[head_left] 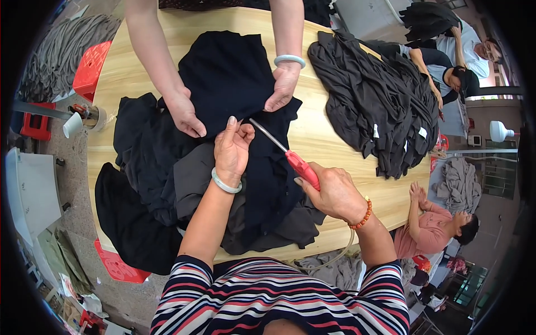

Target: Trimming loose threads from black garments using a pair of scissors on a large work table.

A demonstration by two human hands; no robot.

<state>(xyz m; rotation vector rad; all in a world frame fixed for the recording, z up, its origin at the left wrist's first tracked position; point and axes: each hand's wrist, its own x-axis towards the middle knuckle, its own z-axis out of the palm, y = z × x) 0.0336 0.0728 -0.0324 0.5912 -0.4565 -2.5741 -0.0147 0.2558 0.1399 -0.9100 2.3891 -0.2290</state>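
On the wooden bench, w/ its pale top bending toward the rim of the view, a big heap of black garments is being spread across the left and centre. Right of it, a second pile of dark grey garments w/ small white tags is being left apart, near the bench's far right edge. At centre, one black garment is being pressed flat by two hands of a co-worker across the bench: one hand at its left edge, the other hand, w/ a pale bangle, at its right edge. Just below, cloth is being pinched by the left hand, fingers bunched narrow on a fold; a pale green bangle is being worn at that wrist. A red-handled tool w/ a thin metal shaft is being gripped by the right hand, fingers wrapped round the handle, tip pointing up-left, just beside the left hand's fingertips. An orange bead bracelet is being worn on the right wrist.
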